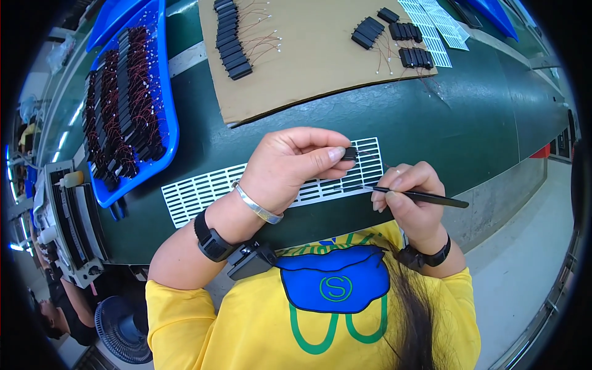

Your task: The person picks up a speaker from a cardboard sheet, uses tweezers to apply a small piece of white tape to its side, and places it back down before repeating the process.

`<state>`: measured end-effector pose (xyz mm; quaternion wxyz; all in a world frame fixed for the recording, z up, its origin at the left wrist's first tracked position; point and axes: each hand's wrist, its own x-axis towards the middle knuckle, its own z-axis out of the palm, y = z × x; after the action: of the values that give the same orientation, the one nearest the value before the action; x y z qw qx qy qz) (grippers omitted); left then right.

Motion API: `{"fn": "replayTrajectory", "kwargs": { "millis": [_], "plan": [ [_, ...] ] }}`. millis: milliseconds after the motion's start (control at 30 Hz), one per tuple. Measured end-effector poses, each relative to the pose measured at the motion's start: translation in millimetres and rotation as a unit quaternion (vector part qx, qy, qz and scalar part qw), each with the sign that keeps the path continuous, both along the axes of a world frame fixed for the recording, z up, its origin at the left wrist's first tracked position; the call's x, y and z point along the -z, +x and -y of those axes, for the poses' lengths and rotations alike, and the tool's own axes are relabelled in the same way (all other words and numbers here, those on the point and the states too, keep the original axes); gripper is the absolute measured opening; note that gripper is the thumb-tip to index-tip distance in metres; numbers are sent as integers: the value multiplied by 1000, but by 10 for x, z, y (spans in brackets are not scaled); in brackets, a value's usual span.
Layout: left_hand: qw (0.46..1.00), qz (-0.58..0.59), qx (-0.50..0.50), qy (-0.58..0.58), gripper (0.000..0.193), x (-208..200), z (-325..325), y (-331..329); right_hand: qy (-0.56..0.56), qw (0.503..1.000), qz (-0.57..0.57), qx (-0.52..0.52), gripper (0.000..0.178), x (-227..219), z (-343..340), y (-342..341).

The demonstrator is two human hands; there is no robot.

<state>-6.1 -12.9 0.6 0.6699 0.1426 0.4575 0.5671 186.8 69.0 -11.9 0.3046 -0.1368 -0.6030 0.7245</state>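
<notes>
Between the thumb and fingers of my left hand (pixel 288 165) is a small black rectangular part (pixel 350 153), held over the right end of a white slotted sheet (pixel 206 192). My fingers hide much of that part. My right hand (pixel 412 200) grips black tweezers (pixel 435 198) like a pen. Their tips point left, at the sheet's right end just below the black part; whether they touch the sheet I cannot tell. The sheet lies at a slant on the green table (pixel 487 132), and my left wrist crosses above its middle.
A blue tray (pixel 171 132) at the left holds many black parts with red wires. On a cardboard sheet (pixel 296 74) lie a row of wired black parts (pixel 231 46) and several small groups (pixel 369 32). More white slotted sheets (pixel 431 28) lie far right. A fan (pixel 123 330) stands lower left.
</notes>
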Motion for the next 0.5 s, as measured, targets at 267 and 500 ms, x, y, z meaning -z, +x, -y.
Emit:
{"fn": "replayTrajectory", "kwargs": {
  "millis": [267,500],
  "plan": [
    [999,-2,25,28,29,34,42,0,-77,993,20,87,10,-5,-52,-46],
    [998,-52,39,14,32,1,29,20,-23,992,96,82,8,-31,-63,-103]
  ]
}}
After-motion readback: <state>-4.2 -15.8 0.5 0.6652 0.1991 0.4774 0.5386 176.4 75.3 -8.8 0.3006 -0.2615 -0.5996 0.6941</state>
